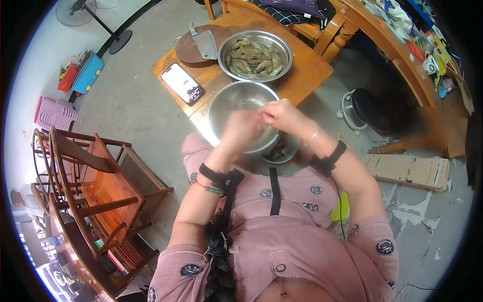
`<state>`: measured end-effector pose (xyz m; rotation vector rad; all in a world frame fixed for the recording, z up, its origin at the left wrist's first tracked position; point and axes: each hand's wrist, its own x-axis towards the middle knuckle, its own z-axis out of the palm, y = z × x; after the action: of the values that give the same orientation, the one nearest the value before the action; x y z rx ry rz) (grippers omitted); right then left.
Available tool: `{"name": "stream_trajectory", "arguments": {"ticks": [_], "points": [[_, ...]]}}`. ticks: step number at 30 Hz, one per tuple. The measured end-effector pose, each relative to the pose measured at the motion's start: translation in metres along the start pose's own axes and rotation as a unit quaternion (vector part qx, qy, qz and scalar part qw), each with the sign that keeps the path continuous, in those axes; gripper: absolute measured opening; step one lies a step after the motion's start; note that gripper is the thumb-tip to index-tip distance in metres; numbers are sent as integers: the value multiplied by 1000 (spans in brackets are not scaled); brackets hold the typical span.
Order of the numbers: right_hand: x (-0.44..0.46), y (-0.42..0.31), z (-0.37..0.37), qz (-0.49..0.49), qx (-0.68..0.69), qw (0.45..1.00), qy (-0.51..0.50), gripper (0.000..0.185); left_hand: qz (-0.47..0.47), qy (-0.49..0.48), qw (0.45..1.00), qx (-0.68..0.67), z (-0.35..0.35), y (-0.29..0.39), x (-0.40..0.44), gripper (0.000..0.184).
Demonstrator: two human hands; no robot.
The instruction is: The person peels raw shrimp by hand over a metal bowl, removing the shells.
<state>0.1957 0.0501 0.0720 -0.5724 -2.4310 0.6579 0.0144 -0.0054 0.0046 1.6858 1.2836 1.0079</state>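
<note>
Above a steel basin point(219, 108), my left hand point(241, 130) and my right hand point(287, 117) meet with fingertips together. Blurred by motion, the left hand looks curled closed. My right fingers are pinched. Whatever lies between them is too small and hidden to make out. Behind this basin, a second steel bowl point(288, 60) holds a heap of raw shrimp point(253, 58). Partly covered by the basin and my right forearm, a smaller bowl point(282, 155) sits lower down with dark pieces in it.
On the wooden table point(309, 70) lie a phone point(182, 84) with a lit screen and a round chopping board point(188, 50) with a cleaver point(205, 44) on it. A wooden chair frame point(110, 186) stands left, a wheeled stool point(365, 108) right. Flat cardboard point(407, 171) lies on the floor.
</note>
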Motion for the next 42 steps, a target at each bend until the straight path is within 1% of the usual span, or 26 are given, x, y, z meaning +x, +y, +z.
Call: {"name": "stream_trajectory", "arguments": {"ticks": [1,3,5,6,7,8,10,13,16,19,20,22,26,29,31,33,34,35,36,37,38,39,40,42], "points": [[1,-2,-2,-3,25,1000,9,14,-10,-4,1000,-23,0,-3,1,21],[3,-4,-4,-14,18,1000,8,13,-20,-10,999,-48,-2,-3,0,22],[4,-7,-6,-25,12,1000,6,12,67,14,997,-47,-5,3,0,23],[3,-11,-7,-19,3,1000,-14,11,67,13,997,-48,-8,6,0,23],[2,-13,-7,-14,-7,999,-34,11,47,-6,999,-9,-10,9,0,23],[2,-13,-7,-12,-7,999,-33,11,28,-25,999,31,-12,12,1,23],[2,-13,-6,7,-27,998,-58,11,35,-27,998,34,-12,19,2,23],[4,-13,-5,9,-27,997,-73,10,8,-39,998,47,-11,25,1,23],[4,-14,-7,0,-67,994,-83,8,-6,-19,1000,23,-9,31,-1,23],[4,-11,-5,8,-42,997,-66,8,-11,-17,1000,22,-8,34,-3,21],[4,-10,-4,8,-42,997,-66,8,8,-9,1000,11,-7,35,-4,20],[5,-9,-4,27,-2,999,-18,9,28,-1,1000,0,-5,28,-3,20],[5,-5,-3,36,13,999,4,12,-8,0,1000,-11,-1,7,-3,18],[3,-4,-4,35,-1,999,16,13,-38,1,999,-20,2,10,-4,17],[1,-4,-6,94,61,994,15,14,-55,8,998,-24,0,30,-3,18],[0,-4,-8,111,86,990,29,17,-194,15,973,-122,-7,58,-2,18],[1,-5,-10,129,113,984,42,19,-193,16,974,-121,-6,45,0,18],[1,-6,-11,127,112,985,41,19,-108,18,991,-82,-6,21,4,19],[2,-8,-13,98,85,991,25,22,-23,19,999,-41,-8,21,8,19],[1,-10,-15,70,57,996,9,24,-21,20,999,-41,-9,21,8,19],[1,-10,-16,70,55,996,11,24,5,24,999,-30,-10,20,7,19],[2,-10,-15,40,35,998,20,25,30,27,999,-20,-10,24,7,19],[1,-11,-14,12,16,999,28,26,31,25,999,-19,-8,22,7,19],[0,-9,-13,18,11,1000,24,25,2,25,999,-38,-5,20,6,19]]}}
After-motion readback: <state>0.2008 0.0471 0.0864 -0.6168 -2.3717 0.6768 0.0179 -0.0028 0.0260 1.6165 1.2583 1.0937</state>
